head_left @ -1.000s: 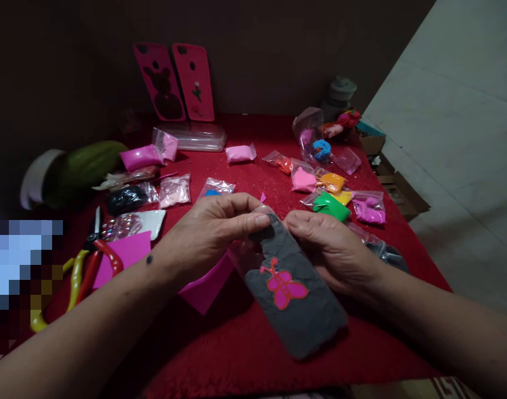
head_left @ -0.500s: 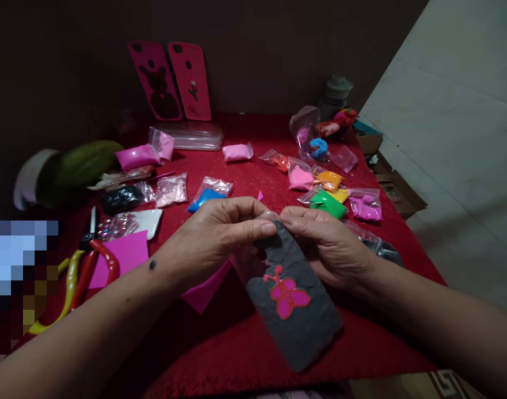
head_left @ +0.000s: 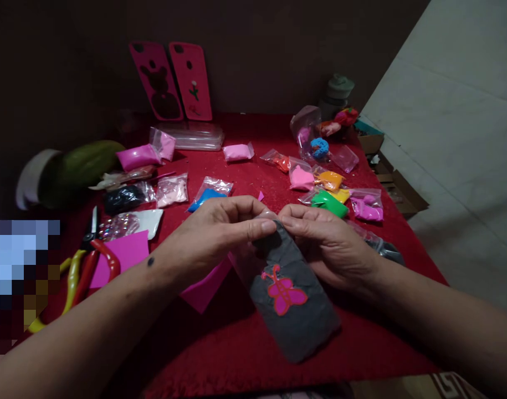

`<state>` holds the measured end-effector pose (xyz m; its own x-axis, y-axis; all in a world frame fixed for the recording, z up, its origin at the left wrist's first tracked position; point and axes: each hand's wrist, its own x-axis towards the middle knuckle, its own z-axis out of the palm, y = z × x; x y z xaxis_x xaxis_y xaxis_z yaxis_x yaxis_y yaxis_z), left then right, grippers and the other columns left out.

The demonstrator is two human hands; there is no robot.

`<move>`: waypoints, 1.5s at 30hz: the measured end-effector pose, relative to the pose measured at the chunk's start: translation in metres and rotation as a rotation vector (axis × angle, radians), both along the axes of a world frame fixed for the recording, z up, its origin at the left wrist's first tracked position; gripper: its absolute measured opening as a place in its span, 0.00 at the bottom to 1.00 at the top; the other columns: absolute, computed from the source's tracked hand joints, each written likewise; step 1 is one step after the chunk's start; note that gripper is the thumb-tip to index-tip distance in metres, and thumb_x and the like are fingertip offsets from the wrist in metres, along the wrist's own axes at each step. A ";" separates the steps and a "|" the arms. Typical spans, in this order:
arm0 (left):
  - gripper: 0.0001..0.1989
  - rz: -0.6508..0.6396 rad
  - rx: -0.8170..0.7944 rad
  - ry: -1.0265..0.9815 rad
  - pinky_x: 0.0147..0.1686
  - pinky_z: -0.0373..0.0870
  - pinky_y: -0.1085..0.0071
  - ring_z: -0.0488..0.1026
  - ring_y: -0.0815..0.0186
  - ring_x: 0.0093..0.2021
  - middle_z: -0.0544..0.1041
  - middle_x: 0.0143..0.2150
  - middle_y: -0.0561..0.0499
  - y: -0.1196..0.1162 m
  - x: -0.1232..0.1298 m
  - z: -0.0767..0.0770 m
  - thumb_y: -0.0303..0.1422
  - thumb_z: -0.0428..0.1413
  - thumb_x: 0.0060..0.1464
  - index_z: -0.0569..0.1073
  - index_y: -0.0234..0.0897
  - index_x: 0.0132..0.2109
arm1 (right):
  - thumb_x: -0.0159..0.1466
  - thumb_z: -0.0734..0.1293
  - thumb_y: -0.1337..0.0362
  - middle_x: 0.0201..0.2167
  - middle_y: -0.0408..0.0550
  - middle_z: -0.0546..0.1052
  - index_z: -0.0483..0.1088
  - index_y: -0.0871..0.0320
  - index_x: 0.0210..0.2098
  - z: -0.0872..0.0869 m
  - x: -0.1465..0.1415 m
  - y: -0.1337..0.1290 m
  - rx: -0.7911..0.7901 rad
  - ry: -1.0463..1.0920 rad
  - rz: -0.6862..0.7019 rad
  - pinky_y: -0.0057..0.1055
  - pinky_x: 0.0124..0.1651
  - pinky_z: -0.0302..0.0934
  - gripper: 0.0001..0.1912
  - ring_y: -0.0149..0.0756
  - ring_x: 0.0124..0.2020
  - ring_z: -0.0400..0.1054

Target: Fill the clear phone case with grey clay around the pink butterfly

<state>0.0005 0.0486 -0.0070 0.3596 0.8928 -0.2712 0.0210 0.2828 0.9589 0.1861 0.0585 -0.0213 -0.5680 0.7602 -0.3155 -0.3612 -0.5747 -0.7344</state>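
A clear phone case with a grey clay layer (head_left: 311,327) hangs tilted between my hands, its lower end toward me. On the grey layer is a pink butterfly (head_left: 284,296) with orange outlines. My left hand (head_left: 236,227) pinches the upper left edge, thumb on top. My right hand (head_left: 328,238) is closed on the upper right edge, thumb and fingers near the left thumb. Behind my left wrist lies a pink sheet (head_left: 209,285). Just beyond my left hand is a bag of blue clay (head_left: 210,195).
Red and yellow scissors (head_left: 87,266) lie at the left beside another pink sheet (head_left: 131,255). Bags of clay, among them a green one (head_left: 328,203), spread across the red cloth (head_left: 220,354). Two decorated pink cases (head_left: 190,83) lean on the back wall.
The lower end of the grey-covered case has shifted slightly up and left. Both hands keep their grip at its top, with the right fingers moved slightly.
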 end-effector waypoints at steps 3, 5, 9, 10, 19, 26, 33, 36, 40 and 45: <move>0.09 0.014 0.053 0.069 0.33 0.70 0.75 0.74 0.69 0.33 0.77 0.30 0.55 0.000 0.002 0.005 0.39 0.64 0.51 0.77 0.39 0.35 | 0.54 0.74 0.65 0.22 0.42 0.73 0.69 0.61 0.25 0.000 -0.001 -0.002 -0.006 0.020 -0.004 0.25 0.29 0.59 0.10 0.28 0.23 0.66; 0.08 0.036 0.063 0.111 0.31 0.69 0.75 0.74 0.69 0.31 0.77 0.29 0.55 -0.001 0.006 0.010 0.38 0.63 0.51 0.77 0.38 0.33 | 0.54 0.74 0.65 0.22 0.42 0.72 0.69 0.61 0.25 0.000 -0.002 -0.003 0.002 0.020 -0.009 0.24 0.29 0.59 0.10 0.27 0.23 0.65; 0.07 0.066 0.079 0.171 0.27 0.68 0.76 0.71 0.71 0.25 0.74 0.23 0.55 -0.002 0.014 0.016 0.33 0.61 0.52 0.75 0.35 0.28 | 0.55 0.74 0.64 0.22 0.42 0.71 0.69 0.60 0.25 -0.001 -0.002 -0.003 0.017 -0.005 -0.005 0.25 0.29 0.59 0.10 0.28 0.23 0.65; 0.07 0.067 0.095 0.183 0.27 0.68 0.75 0.70 0.71 0.25 0.74 0.23 0.55 -0.003 0.015 0.015 0.32 0.60 0.52 0.75 0.35 0.28 | 0.54 0.74 0.64 0.22 0.42 0.71 0.69 0.60 0.25 -0.001 -0.002 -0.003 0.020 -0.008 -0.006 0.25 0.29 0.59 0.11 0.28 0.23 0.65; 0.10 0.025 0.083 0.156 0.30 0.69 0.73 0.72 0.68 0.27 0.74 0.25 0.54 -0.003 0.008 0.010 0.37 0.58 0.55 0.75 0.36 0.30 | 0.54 0.74 0.64 0.22 0.42 0.73 0.70 0.60 0.26 0.001 -0.004 -0.004 0.023 -0.009 -0.013 0.26 0.30 0.60 0.10 0.28 0.23 0.66; 0.11 0.055 0.083 0.193 0.29 0.67 0.74 0.69 0.69 0.25 0.73 0.23 0.54 -0.001 0.014 0.012 0.37 0.58 0.54 0.74 0.35 0.27 | 0.52 0.75 0.63 0.21 0.42 0.72 0.69 0.60 0.24 -0.001 -0.005 -0.003 0.028 -0.010 -0.015 0.26 0.29 0.59 0.11 0.28 0.23 0.65; 0.10 -0.002 0.066 0.059 0.34 0.69 0.74 0.72 0.69 0.30 0.76 0.28 0.53 0.002 0.003 0.005 0.38 0.60 0.55 0.77 0.35 0.32 | 0.55 0.74 0.64 0.22 0.43 0.73 0.69 0.60 0.25 0.000 -0.004 -0.001 0.026 -0.008 -0.020 0.25 0.29 0.59 0.10 0.29 0.24 0.66; 0.07 -0.058 0.000 -0.027 0.36 0.70 0.74 0.74 0.69 0.33 0.78 0.33 0.52 0.003 -0.003 0.004 0.34 0.63 0.52 0.78 0.36 0.38 | 0.56 0.73 0.65 0.24 0.44 0.74 0.69 0.60 0.24 0.000 -0.003 0.000 0.033 0.023 -0.035 0.25 0.30 0.61 0.10 0.29 0.25 0.68; 0.03 -0.032 0.003 -0.046 0.33 0.69 0.77 0.72 0.72 0.30 0.77 0.30 0.53 0.003 0.000 0.004 0.30 0.62 0.53 0.78 0.35 0.36 | 0.57 0.73 0.67 0.23 0.44 0.74 0.69 0.61 0.24 -0.002 -0.004 0.000 0.022 0.049 -0.035 0.25 0.30 0.62 0.09 0.29 0.25 0.68; 0.04 -0.007 0.054 -0.020 0.32 0.68 0.78 0.71 0.73 0.29 0.76 0.28 0.54 0.002 0.002 0.005 0.30 0.60 0.55 0.78 0.34 0.34 | 0.55 0.74 0.66 0.21 0.43 0.73 0.69 0.62 0.24 -0.001 -0.003 -0.001 0.009 0.049 -0.028 0.23 0.28 0.60 0.10 0.27 0.23 0.66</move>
<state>0.0027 0.0508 -0.0015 0.3703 0.9035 -0.2158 0.0033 0.2310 0.9729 0.1829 0.0579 -0.0222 -0.5611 0.7786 -0.2810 -0.4123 -0.5573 -0.7207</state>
